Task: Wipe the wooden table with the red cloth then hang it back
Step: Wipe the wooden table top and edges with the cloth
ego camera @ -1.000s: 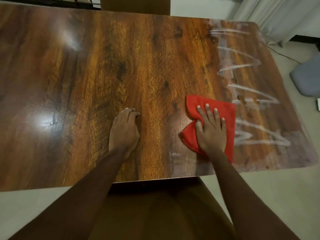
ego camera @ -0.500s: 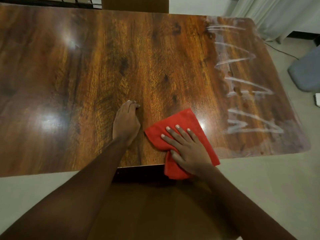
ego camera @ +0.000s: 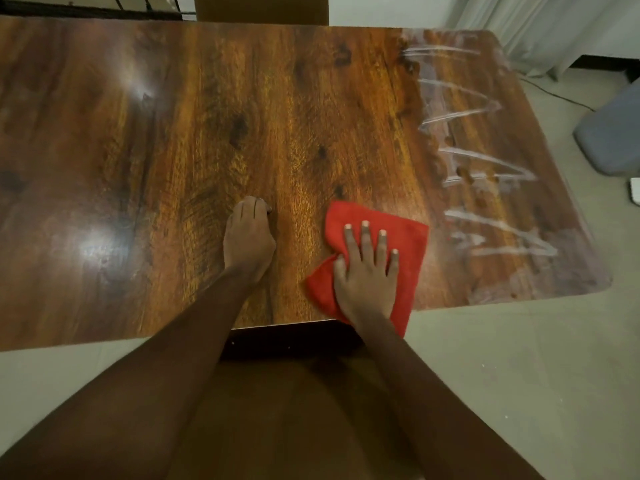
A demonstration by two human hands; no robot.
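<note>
I have the right hand flat on the red cloth, fingers straight and a little spread, pressing it to the wooden table without gripping it. The cloth lies bunched at the near edge, right of the middle, and one corner hangs over that edge. The left hand rests on the bare wood just left of the cloth, apart from it, fingers loosely bent and holding nothing. I take it to be a brace.

By my reading the wipe is partway through. The wood from the left end across to the cloth shines evenly and shows only lamp glare. The right end carries white zigzag streaks from the far edge to the near one, with a dull film around them and a few small spots. That strip begins just right of the cloth and is what remains to clean. I cannot tell whether the left side needs another pass.

Hanging the cloth back has not begun, and no hook or rail for it shows in this view
</note>
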